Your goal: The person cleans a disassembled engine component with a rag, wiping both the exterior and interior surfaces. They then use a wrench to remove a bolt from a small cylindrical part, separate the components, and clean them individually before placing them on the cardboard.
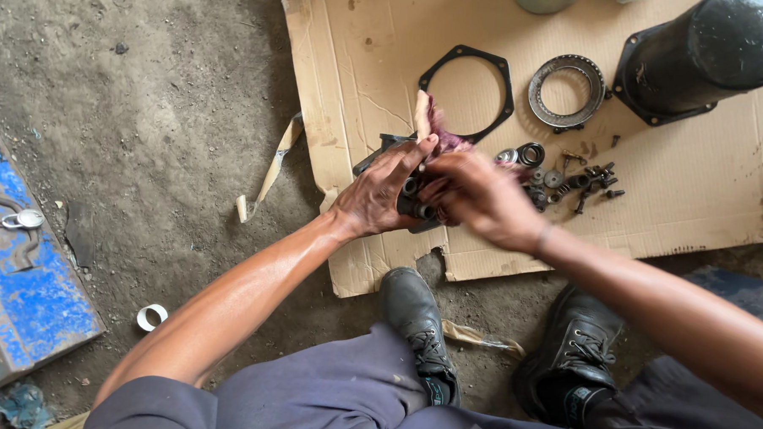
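My left hand (381,192) grips a dark greasy metal part (413,199) with round bores, held above the cardboard sheet (695,192). My right hand (482,198) presses a reddish-purple rag (441,132) against that part; the rag's end sticks up between my fingers. Most of the part is hidden by both hands. Just right of my hands lie small bolts, washers and bearings (569,180).
On the cardboard lie a flat black gasket ring (469,58), a toothed metal ring (566,91) and a large black cylindrical housing (708,52). A blue metal box (24,287) with a padlock sits at left on the dirt floor. My black shoes (416,321) are below.
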